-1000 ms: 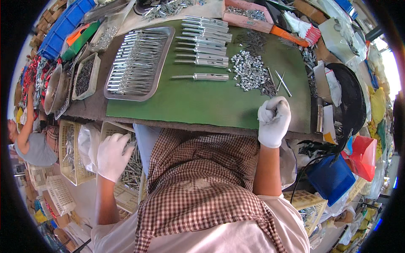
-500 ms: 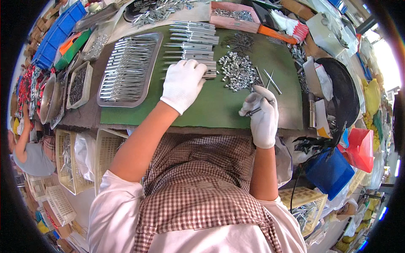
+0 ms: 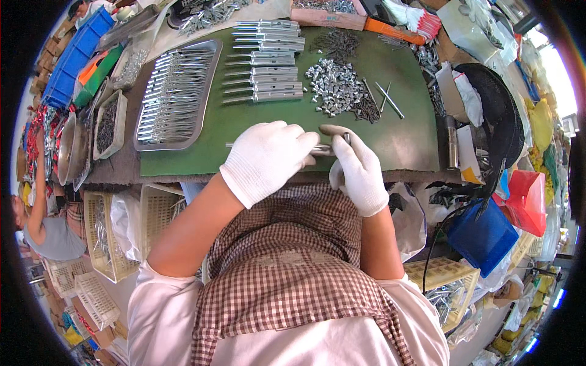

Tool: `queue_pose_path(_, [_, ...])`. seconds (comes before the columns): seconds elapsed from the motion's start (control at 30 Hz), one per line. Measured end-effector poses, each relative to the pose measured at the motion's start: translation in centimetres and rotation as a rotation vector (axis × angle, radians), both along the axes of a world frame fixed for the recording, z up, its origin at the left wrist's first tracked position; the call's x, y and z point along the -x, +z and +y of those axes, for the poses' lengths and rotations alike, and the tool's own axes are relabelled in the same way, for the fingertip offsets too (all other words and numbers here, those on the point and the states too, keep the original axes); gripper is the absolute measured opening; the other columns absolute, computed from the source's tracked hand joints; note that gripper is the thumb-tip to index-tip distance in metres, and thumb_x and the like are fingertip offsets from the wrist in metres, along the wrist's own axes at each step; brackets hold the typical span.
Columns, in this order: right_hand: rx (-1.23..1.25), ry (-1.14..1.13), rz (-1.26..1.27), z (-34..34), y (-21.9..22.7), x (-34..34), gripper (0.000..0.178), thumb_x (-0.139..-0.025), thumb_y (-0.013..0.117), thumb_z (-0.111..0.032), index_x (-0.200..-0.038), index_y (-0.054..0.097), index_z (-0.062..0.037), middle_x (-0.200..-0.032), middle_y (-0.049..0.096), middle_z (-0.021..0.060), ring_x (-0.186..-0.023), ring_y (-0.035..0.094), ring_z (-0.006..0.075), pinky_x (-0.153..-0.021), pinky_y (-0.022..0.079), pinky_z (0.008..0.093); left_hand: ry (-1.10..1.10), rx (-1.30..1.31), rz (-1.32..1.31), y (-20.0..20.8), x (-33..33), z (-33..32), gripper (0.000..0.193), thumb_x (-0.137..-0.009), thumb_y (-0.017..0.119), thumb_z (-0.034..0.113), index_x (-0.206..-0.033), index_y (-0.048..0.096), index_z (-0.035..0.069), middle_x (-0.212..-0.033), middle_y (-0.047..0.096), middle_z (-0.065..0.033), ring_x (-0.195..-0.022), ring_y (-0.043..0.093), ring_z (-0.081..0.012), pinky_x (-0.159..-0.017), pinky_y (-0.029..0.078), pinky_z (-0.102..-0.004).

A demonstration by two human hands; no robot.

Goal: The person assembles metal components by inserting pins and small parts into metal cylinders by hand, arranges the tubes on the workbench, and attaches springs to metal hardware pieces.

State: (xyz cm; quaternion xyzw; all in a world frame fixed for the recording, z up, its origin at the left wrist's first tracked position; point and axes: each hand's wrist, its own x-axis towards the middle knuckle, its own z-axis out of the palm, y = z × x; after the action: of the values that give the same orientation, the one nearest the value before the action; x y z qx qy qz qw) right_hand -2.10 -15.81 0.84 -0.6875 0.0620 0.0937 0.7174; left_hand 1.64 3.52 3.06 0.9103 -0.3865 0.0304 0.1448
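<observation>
My left hand (image 3: 268,157), in a white knit glove, is closed around a slim silver metal tube (image 3: 321,150) near the mat's front edge. A thin tip pokes out on the left of its knuckles. My right hand (image 3: 361,174), gloved too, meets the tube's right end with its fingers curled. A short metal pin (image 3: 347,138) stands up between its thumb and fingers. Beyond them a row of similar slotted tubes (image 3: 274,86) with thin pointed rods lies on the green mat (image 3: 244,128). Small silver fittings (image 3: 332,85) are heaped to the right.
A metal tray (image 3: 210,91) of pointed rods sits left. Dark pins (image 3: 337,44) lie behind the fittings, and loose rods (image 3: 390,100) beside them. A pink box (image 3: 329,17) stands at the back, a black bag (image 3: 494,116) at right. Another person (image 3: 55,235) is far left.
My left hand has drawn back from the tube row toward me, now with a tube in it. The right hand has moved left to meet it.
</observation>
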Motion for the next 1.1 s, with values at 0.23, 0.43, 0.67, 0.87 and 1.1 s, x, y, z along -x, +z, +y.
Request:
queue_pose_path(0.23, [0.068, 0.047, 0.012, -0.5, -0.3, -0.2, 0.024, -0.101, 0.055, -0.019, -0.108, 0.068, 0.0012, -0.069, 0.060, -0.0003, -0.053, 0.051, 0.0051, -0.050, 0.040, 0.0227, 0.072, 0.146, 0.040, -0.8, 1.0, 1.6, 0.036, -0.084, 0.070, 0.025, -0.116, 0.067, 0.009, -0.089, 0.067, -0.0087, -0.086, 0.065, -0.0272, -0.077, 0.052, -0.0377])
queue_pose_path(0.43, [0.331, 0.084, -0.099, -0.3, -0.8, -0.4, 0.016, -0.093, 0.065, -0.014, -0.095, 0.067, 0.0017, -0.071, 0.065, 0.0065, -0.066, 0.058, 0.0114, -0.065, 0.048, 0.0274, 0.122, 0.170, 0.103, -1.2, 1.5, 2.2, 0.033, -0.084, 0.069, 0.020, -0.117, 0.068, 0.017, -0.082, 0.064, -0.0073, -0.079, 0.065, -0.0267, -0.070, 0.053, -0.0381])
queue_pose_path(0.67, [0.346, 0.078, -0.266, -0.2, -0.9, -0.6, 0.011, -0.090, 0.067, -0.007, -0.098, 0.065, 0.0011, -0.078, 0.066, 0.0075, -0.070, 0.059, 0.0120, -0.069, 0.050, 0.0274, 0.153, 0.245, 0.053, -1.8, 1.4, 2.0, 0.029, -0.084, 0.069, 0.018, -0.113, 0.071, 0.020, -0.080, 0.063, -0.0065, -0.073, 0.065, -0.0270, -0.064, 0.053, -0.0380])
queue_pose_path(0.87, [0.397, 0.060, -0.317, -0.3, -1.5, -1.0, 0.010, -0.089, 0.067, -0.005, -0.098, 0.066, 0.0000, -0.079, 0.064, 0.0064, -0.072, 0.058, 0.0115, -0.070, 0.049, 0.0269, 0.188, 0.245, 0.071, -2.2, 1.4, 1.5, 0.026, -0.084, 0.069, 0.018, -0.110, 0.070, 0.020, -0.080, 0.062, -0.0069, -0.073, 0.065, -0.0282, -0.064, 0.053, -0.0388])
queue_pose_path(1.1, [0.499, 0.054, -0.550, -1.2, -1.8, -2.2, 0.014, -0.085, 0.068, -0.002, -0.099, 0.068, -0.0012, -0.086, 0.065, 0.0070, -0.074, 0.061, 0.0167, -0.073, 0.051, 0.0292, 0.215, 0.182, 0.052, -2.2, 1.6, 1.4, 0.024, -0.086, 0.066, 0.020, -0.109, 0.069, 0.021, -0.078, 0.060, -0.0073, -0.070, 0.064, -0.0285, -0.062, 0.053, -0.0395])
